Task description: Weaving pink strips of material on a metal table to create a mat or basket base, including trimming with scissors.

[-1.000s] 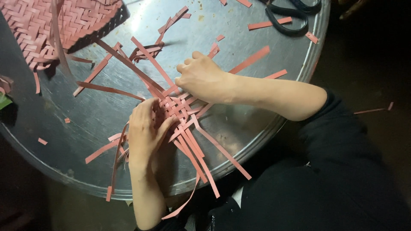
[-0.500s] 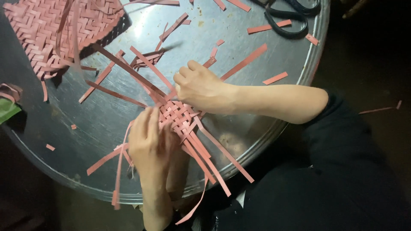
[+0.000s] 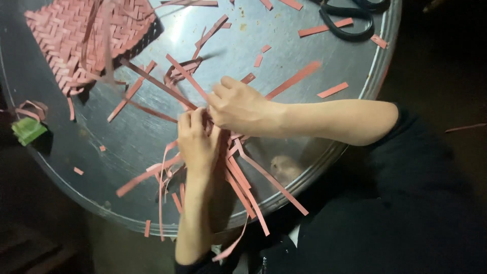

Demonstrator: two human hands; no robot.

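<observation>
My left hand (image 3: 197, 141) and my right hand (image 3: 238, 106) meet over a small woven patch of pink strips (image 3: 228, 144) on a round metal tray (image 3: 127, 137). Both hands pinch strips at the top of the patch, fingers curled. Long loose pink strips (image 3: 253, 190) fan out from the patch toward the tray's near rim and past it. Other strips (image 3: 152, 81) stick out up and left from under my hands. The patch itself is mostly hidden by my hands.
A finished pink woven mat (image 3: 81, 35) lies at the tray's far left. Black scissors (image 3: 350, 15) rest at the far right rim. Cut pink scraps (image 3: 332, 90) are scattered about. A green object (image 3: 28, 129) sits off the left edge.
My left hand has moved up from the lower strips to the top of the patch, next to my right hand. The view shifted, so the tray sits lower and to the right.
</observation>
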